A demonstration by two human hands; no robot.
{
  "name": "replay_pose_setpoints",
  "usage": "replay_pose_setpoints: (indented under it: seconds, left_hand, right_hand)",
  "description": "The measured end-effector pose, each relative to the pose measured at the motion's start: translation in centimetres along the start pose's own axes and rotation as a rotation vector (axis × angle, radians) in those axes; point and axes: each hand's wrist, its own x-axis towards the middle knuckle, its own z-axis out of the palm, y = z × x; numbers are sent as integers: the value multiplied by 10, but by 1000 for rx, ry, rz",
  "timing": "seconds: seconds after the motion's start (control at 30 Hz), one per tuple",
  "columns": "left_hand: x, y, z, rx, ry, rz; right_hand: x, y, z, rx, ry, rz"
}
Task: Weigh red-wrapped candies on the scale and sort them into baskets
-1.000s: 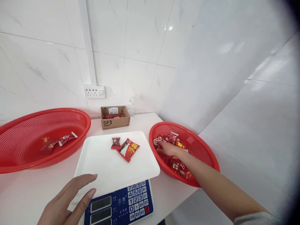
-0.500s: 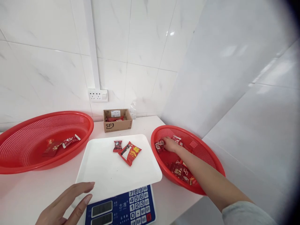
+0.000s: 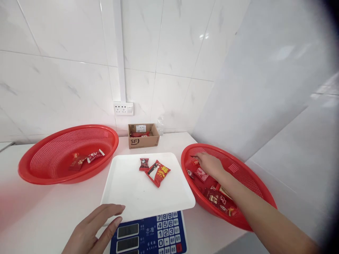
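My right hand (image 3: 210, 165) reaches over the right red basket (image 3: 261, 176), fingers bent together. A small dark sliver shows at its fingertips, too little to name. Below it in the basket lie several red snack packets (image 3: 213, 197) and a pinkish packet (image 3: 201, 174). My left hand (image 3: 96, 227) holds nothing; thumb and fingers are apart at the near left corner of the white tray (image 3: 127, 194). On that tray rest a small dark red packet (image 3: 144, 164) and a larger red packet (image 3: 158, 173) with yellow print, side by side. Under it is a blue-faced scale (image 3: 150, 236).
To the left stands another red basket (image 3: 26, 169) with a few red packets (image 3: 95, 156) inside. A cardboard box (image 3: 144, 142) holding red packets is behind the tray, beside a clear plastic bottle (image 3: 160, 125). A wall socket (image 3: 123, 108) is above the box.
My right hand has lifted off the packets at the basket's left side, uncovering a pinkish packet. The whole view has shifted, moving everything rightward. My left hand stays by the tray's corner.
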Motion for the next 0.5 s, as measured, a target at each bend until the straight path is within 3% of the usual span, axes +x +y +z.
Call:
replay_pose_setpoints:
  seconds: [0.13, 0.2, 0.3, 0.4, 0.5]
  left_hand:
    - [5, 3, 5, 4, -74, 63]
    - [10, 9, 11, 25, -56, 98]
    - [20, 18, 20, 137, -45, 220]
    - [26, 21, 21, 241, -86, 327]
    - [26, 20, 17, 248, -166, 344]
  right_hand:
    - [-40, -51, -23, 191, 131, -156]
    - [-61, -86, -17, 453, 115, -369]
    - [-81, -129, 0, 516, -5, -551]
    - [-87, -142, 10, 594, -70, -500]
    - [-89, -135, 14, 720, -57, -408]
